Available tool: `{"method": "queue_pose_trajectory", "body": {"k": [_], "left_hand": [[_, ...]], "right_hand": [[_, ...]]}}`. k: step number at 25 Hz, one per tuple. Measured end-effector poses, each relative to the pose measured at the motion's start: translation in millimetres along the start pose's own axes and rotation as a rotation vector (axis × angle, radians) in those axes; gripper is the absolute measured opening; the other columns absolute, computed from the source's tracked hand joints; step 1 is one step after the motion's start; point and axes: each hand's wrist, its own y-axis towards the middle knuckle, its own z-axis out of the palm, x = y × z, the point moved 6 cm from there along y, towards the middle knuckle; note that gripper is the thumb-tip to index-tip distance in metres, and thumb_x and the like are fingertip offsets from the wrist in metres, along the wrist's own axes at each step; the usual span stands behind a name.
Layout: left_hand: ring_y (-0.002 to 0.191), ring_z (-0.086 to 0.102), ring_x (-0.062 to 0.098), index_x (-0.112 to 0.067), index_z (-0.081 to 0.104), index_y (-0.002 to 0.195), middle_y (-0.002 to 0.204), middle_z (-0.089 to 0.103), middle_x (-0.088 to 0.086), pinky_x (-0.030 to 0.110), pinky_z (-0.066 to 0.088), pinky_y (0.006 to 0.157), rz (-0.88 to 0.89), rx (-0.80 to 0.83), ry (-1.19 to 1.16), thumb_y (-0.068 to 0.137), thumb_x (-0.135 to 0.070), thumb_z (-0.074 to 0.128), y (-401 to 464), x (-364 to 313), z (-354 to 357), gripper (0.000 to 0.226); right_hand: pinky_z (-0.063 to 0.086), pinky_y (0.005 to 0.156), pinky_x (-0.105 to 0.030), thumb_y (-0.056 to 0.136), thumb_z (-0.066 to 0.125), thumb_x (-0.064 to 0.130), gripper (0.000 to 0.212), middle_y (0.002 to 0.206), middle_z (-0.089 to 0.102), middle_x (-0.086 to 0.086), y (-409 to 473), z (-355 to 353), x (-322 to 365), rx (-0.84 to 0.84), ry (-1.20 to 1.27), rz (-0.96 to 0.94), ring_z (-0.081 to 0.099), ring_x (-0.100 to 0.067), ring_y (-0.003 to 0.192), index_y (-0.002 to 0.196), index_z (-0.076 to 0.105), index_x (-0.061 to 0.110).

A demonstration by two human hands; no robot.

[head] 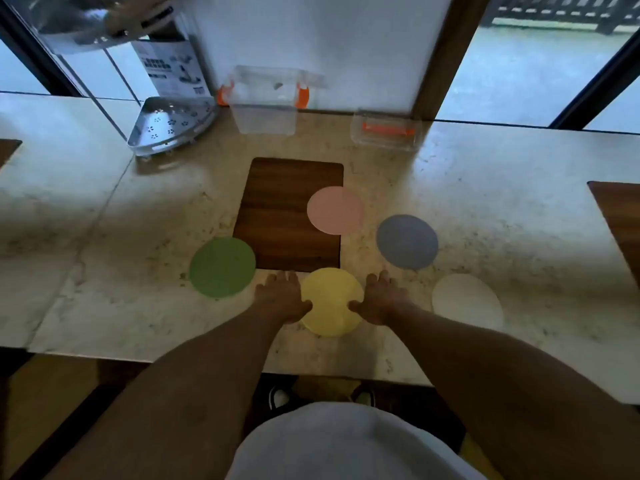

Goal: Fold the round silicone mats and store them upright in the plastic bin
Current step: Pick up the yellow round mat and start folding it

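Note:
Several round silicone mats lie flat on the stone counter: a yellow mat [330, 299] nearest me, a green mat [222, 266] to its left, a pink mat [335, 210] partly on a wooden board, a blue-grey mat [407, 241] and a white mat [467, 301] to the right. My left hand [282, 297] rests at the yellow mat's left edge and my right hand [381, 299] at its right edge, thumbs lying on the mat. Fingers are spread flat on the counter. The clear plastic bin [265, 114] with orange latches stands open at the back.
A dark wooden board [280, 216] lies mid-counter. The bin's clear lid [386, 131] with an orange handle lies right of the bin. A metal corner rack [171, 128] and a printed box [173, 69] stand at back left. The counter's front edge runs just below my forearms.

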Motion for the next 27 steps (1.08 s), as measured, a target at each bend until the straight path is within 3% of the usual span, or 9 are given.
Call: {"method": "queue_pose_trajectory", "body": {"k": [7, 12, 16, 18, 20, 21, 23, 25, 27], "left_hand": [[0.134, 0.029, 0.040, -0.004, 0.041, 0.134, 0.150, 0.024, 0.020, 0.051, 0.037, 0.101, -0.009, 0.110, -0.125, 0.087, -0.045, 0.054, 4.1, 2.0, 28.4, 0.063], [0.123, 0.040, 0.039, -0.005, 0.044, 0.129, 0.137, 0.038, 0.019, 0.051, 0.038, 0.095, -0.017, 0.088, -0.169, 0.088, -0.040, 0.050, 5.6, 4.3, 35.0, 0.055], [0.126, 0.037, 0.039, -0.010, 0.045, 0.131, 0.139, 0.036, 0.018, 0.054, 0.032, 0.101, -0.021, 0.078, -0.294, 0.091, -0.040, 0.048, 7.6, 3.4, 34.0, 0.050], [0.125, 0.040, 0.038, -0.006, 0.048, 0.128, 0.138, 0.040, 0.020, 0.050, 0.036, 0.102, -0.029, 0.060, -0.352, 0.092, -0.037, 0.048, 11.2, 2.5, 30.9, 0.048], [0.108, 0.052, 0.039, 0.002, 0.058, 0.111, 0.117, 0.055, 0.024, 0.045, 0.046, 0.088, -0.041, 0.024, -0.491, 0.091, -0.032, 0.053, 14.4, 2.1, 25.3, 0.040], [0.088, 0.057, 0.035, 0.002, 0.061, 0.091, 0.095, 0.058, 0.022, 0.041, 0.047, 0.075, -0.056, -0.002, -0.623, 0.089, -0.028, 0.056, 14.6, 3.5, 21.7, 0.031], [0.058, 0.044, 0.024, -0.008, 0.045, 0.058, 0.063, 0.044, 0.011, 0.036, 0.035, 0.056, -0.130, -0.029, -0.881, 0.083, -0.020, 0.060, 15.7, 9.7, 16.6, 0.031], [0.057, 0.045, 0.024, -0.010, 0.042, 0.052, 0.061, 0.045, 0.012, 0.037, 0.038, 0.057, -0.184, -0.006, -1.061, 0.081, -0.012, 0.062, 17.7, 16.6, 17.2, 0.035], [0.060, 0.058, 0.029, -0.002, 0.056, 0.063, 0.069, 0.059, 0.019, 0.044, 0.054, 0.066, -0.218, 0.069, -1.182, 0.083, -0.006, 0.063, 15.8, 19.0, 21.4, 0.021]], "right_hand": [[0.048, 0.094, -0.048, 0.086, 0.055, 0.051, 0.068, 0.138, 0.032, -0.018, -3.1, 28.2, 4.1, 0.120, 0.126, 0.075, 0.053, -0.035, 0.110, 0.134, 0.039, 0.007], [0.040, 0.097, -0.041, 0.090, 0.051, 0.038, 0.054, 0.131, 0.047, -0.018, -0.1, 36.0, 9.1, 0.144, 0.232, 0.057, 0.037, -0.034, 0.125, 0.132, 0.043, 0.005], [0.026, 0.101, -0.037, 0.091, 0.048, 0.030, 0.039, 0.123, 0.058, -0.017, 0.5, 33.4, 9.9, 0.089, 0.341, 0.061, 0.044, -0.033, 0.115, 0.123, 0.052, 0.007], [0.028, 0.101, -0.039, 0.091, 0.051, 0.028, 0.042, 0.127, 0.055, -0.019, -0.8, 33.4, 9.7, 0.061, 0.460, 0.108, 0.043, -0.035, 0.117, 0.125, 0.051, 0.005], [0.036, 0.104, -0.045, 0.087, 0.058, 0.032, 0.053, 0.134, 0.044, -0.019, -3.5, 34.9, 6.5, 0.040, 0.581, 0.220, 0.042, -0.037, 0.120, 0.132, 0.046, 0.005], [0.040, 0.102, -0.049, 0.085, 0.061, 0.034, 0.058, 0.136, 0.039, -0.019, -5.1, 36.0, 3.8, 0.021, 0.622, 0.289, 0.042, -0.038, 0.121, 0.134, 0.044, 0.007], [0.043, 0.099, -0.052, 0.083, 0.065, 0.033, 0.058, 0.135, 0.039, -0.018, -7.9, 35.9, 0.9, -0.045, 0.700, 0.368, 0.043, -0.039, 0.121, 0.131, 0.042, 0.009], [0.049, 0.093, -0.050, 0.084, 0.066, 0.025, 0.049, 0.129, 0.046, -0.018, -9.7, 34.5, 1.6, -0.129, 0.846, 0.371, 0.051, -0.037, 0.113, 0.125, 0.043, 0.008], [0.052, 0.087, -0.047, 0.086, 0.063, 0.019, 0.038, 0.119, 0.056, -0.016, -12.2, 37.2, 2.9, -0.182, 0.964, 0.360, 0.056, -0.033, 0.104, 0.118, 0.047, 0.008]]}}
